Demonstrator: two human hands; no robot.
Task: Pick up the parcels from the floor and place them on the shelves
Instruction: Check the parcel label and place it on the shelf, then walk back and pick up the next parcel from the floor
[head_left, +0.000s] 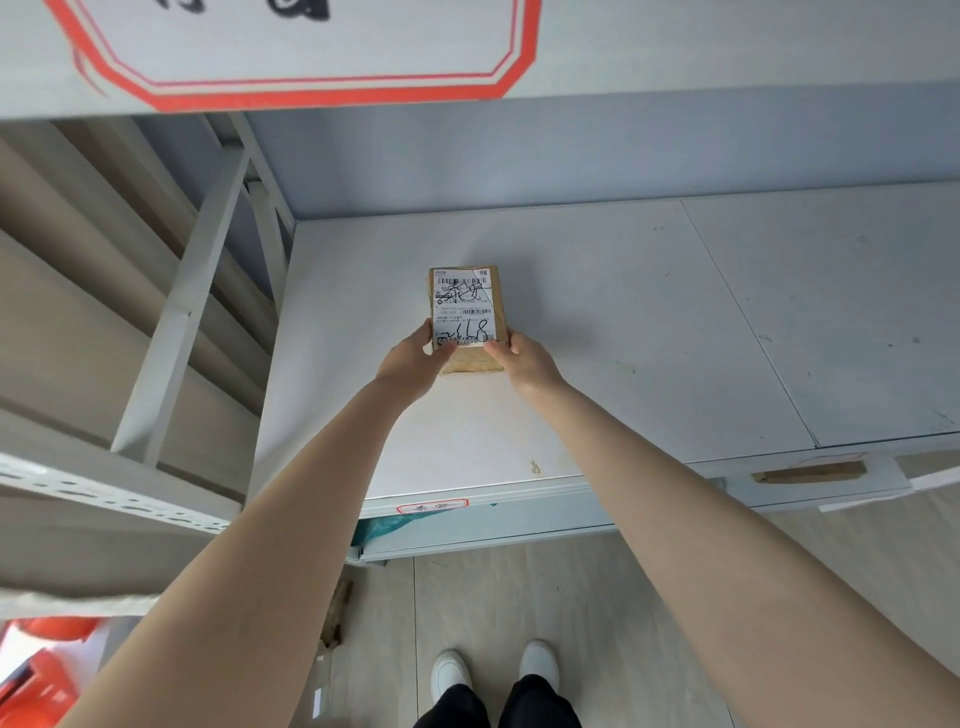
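Parcel: small brown cardboard parcel, white shipping label with barcodes and handwritten marks on top.
Position: on the grey shelf, toward its left half; whether it rests fully on the board cannot be told.
Left hand: grips the parcel's near left corner, thumb on the label.
Right hand: grips the near right corner, thumb on top.
Shelf edge: small red-bordered tag on the front lip.
Above: large red-bordered sign.
Floor: pale; two white shoes below.
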